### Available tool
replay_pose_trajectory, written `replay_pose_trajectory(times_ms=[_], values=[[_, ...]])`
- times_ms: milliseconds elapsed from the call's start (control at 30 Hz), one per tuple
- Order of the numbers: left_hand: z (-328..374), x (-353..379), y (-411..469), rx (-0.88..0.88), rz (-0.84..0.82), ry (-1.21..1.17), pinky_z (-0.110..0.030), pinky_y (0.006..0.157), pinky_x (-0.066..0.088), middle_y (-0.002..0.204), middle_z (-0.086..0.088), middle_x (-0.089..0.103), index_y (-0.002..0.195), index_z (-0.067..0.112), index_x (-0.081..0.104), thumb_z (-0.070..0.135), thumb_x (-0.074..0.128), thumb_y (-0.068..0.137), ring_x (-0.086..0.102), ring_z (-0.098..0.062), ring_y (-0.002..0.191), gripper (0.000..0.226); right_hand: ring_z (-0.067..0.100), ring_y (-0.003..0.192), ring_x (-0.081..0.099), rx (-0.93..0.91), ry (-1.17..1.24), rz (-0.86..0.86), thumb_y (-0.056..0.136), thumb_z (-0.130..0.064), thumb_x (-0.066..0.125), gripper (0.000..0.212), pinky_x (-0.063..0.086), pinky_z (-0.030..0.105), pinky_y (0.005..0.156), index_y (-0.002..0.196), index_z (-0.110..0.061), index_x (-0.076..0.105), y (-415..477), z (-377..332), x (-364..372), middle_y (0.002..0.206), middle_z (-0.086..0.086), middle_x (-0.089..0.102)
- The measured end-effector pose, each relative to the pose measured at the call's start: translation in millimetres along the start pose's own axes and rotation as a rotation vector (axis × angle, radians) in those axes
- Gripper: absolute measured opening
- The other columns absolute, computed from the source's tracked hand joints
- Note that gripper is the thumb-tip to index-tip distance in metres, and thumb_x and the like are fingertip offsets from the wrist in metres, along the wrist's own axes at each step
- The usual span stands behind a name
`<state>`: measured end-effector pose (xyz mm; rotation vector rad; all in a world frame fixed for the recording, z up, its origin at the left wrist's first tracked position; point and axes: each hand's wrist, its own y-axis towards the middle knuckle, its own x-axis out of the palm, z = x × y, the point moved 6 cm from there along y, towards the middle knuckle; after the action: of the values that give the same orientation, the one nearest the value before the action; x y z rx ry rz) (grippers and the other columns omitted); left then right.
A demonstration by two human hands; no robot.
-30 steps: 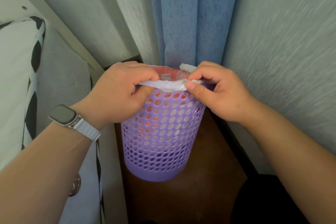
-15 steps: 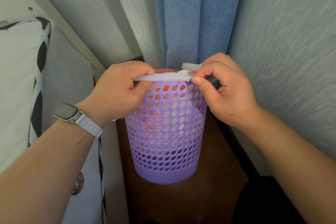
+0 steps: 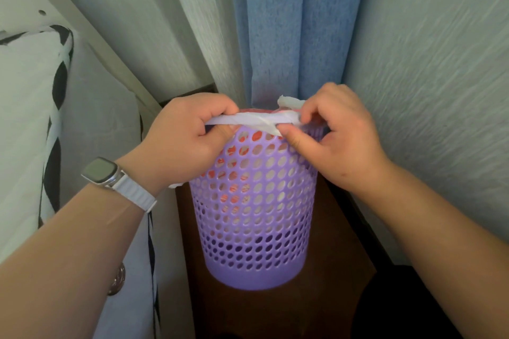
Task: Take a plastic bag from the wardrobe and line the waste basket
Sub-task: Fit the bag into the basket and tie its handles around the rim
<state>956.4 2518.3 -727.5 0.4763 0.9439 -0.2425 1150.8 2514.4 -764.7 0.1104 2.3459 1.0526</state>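
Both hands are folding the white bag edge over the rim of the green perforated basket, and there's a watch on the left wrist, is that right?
Not quite: the basket is purple, not green, as the head view shows. The rest holds: the left hand and right hand both pinch the white bag edge at the rim, and a watch sits on the left wrist.

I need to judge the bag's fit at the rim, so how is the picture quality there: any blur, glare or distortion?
Head view: the basket rim, bag, left hand and right hand are sharp and evenly lit, no glare; the wall on the right is smeared by blur; wide-angle bending stretches the forearms and edges.
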Motion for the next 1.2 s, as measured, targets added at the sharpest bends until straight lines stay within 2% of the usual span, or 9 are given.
replay_pose_trajectory(times_ms=[133,233,333,433,567,700,867,1000,1200], values=[[4.7,1.7,-0.4,0.016,-0.011,-0.018,-0.026,0.057,0.041,0.069,0.002,0.058,0.080,0.016,0.062,0.028,0.048,0.084,0.053,-0.013,0.065,0.019,0.026,0.084,0.056,0.005,0.031,-0.068,0.084,-0.035,0.069,0.033,0.044,0.043,0.076,0.095,-0.005,0.065,0.6,1.4,3.4,0.091,0.010,0.061],[7.9,3.8,-0.9,0.022,-0.035,-0.047,-0.020,0.056,0.038,0.068,0.004,0.057,0.079,0.017,0.060,0.029,0.048,0.083,0.052,-0.012,0.064,0.017,0.030,0.079,0.062,0.017,-0.014,-0.097,0.089,-0.040,0.058,0.032,0.046,0.048,0.074,0.090,-0.009,0.068,-5.6,1.5,8.4,0.085,0.009,0.068],[11.3,3.2,-0.6,0.039,-0.060,-0.034,-0.028,0.061,0.043,0.073,0.001,0.061,0.085,0.014,0.063,0.034,0.052,0.084,0.056,-0.012,0.068,0.023,0.031,0.071,0.059,0.028,-0.045,-0.052,0.088,-0.040,0.058,0.031,0.046,0.048,0.067,0.084,-0.010,0.066,-8.3,-0.2,8.3,0.077,0.007,0.065],[23.3,3.8,1.1,0.144,-0.059,0.090,-0.039,0.070,0.047,0.084,0.002,0.065,0.100,0.015,0.066,0.040,0.057,0.085,0.060,-0.017,0.077,0.030,0.029,0.066,0.055,0.027,-0.060,-0.006,0.086,-0.038,0.060,0.029,0.046,0.047,0.062,0.079,-0.010,0.063,-7.9,-3.6,6.7,0.071,0.006,0.060],[36.6,11.5,4.4,0.211,-0.023,0.229,-0.043,0.071,0.046,0.082,0.010,0.063,0.107,0.020,0.067,0.047,0.052,0.091,0.058,-0.013,0.078,0.035,0.025,0.065,0.051,0.029,-0.061,-0.012,0.086,-0.037,0.061,0.026,0.043,0.041,0.061,0.079,-0.011,0.064,-8.2,-10.9,9.2,0.070,0.000,0.057],[28.0,15.1,3.2,0.189,-0.054,0.173,-0.039,0.070,0.047,0.086,0.005,0.067,0.099,0.017,0.067,0.044,0.051,0.092,0.061,-0.015,0.079,0.032,0.016,0.071,0.053,0.050,0.000,-0.101,0.086,-0.036,0.063,0.023,0.044,0.037,0.065,0.086,-0.013,0.067,-6.8,-9.0,12.9,0.077,-0.011,0.053],[21.8,16.3,0.3,0.135,-0.060,0.197,-0.031,0.061,0.041,0.074,0.007,0.059,0.088,0.021,0.062,0.042,0.046,0.090,0.054,-0.014,0.068,0.026,0.023,0.071,0.058,-0.017,-0.059,-0.164,0.085,-0.039,0.065,0.025,0.044,0.042,0.069,0.084,-0.015,0.071,-1.5,0.4,6.8,0.072,-0.001,0.063],[16.5,5.2,0.3,0.051,0.036,0.154,-0.030,0.056,0.037,0.063,0.011,0.053,0.081,0.024,0.057,0.043,0.044,0.088,0.048,-0.010,0.062,0.024,0.029,0.067,0.056,0.024,-0.098,-0.042,0.085,-0.038,0.063,0.029,0.043,0.047,0.067,0.076,-0.011,0.067,3.2,9.8,-2.3,0.068,0.007,0.061],[16.4,1.8,-0.6,-0.013,0.167,0.141,-0.029,0.055,0.037,0.063,0.007,0.052,0.079,0.020,0.059,0.038,0.045,0.089,0.045,-0.010,0.060,0.024,0.030,0.078,0.057,0.173,-0.094,0.100,0.085,-0.033,0.062,0.024,0.042,0.040,0.074,0.081,-0.010,0.068,-2.2,12.3,-5.7,0.080,0.007,0.062]])
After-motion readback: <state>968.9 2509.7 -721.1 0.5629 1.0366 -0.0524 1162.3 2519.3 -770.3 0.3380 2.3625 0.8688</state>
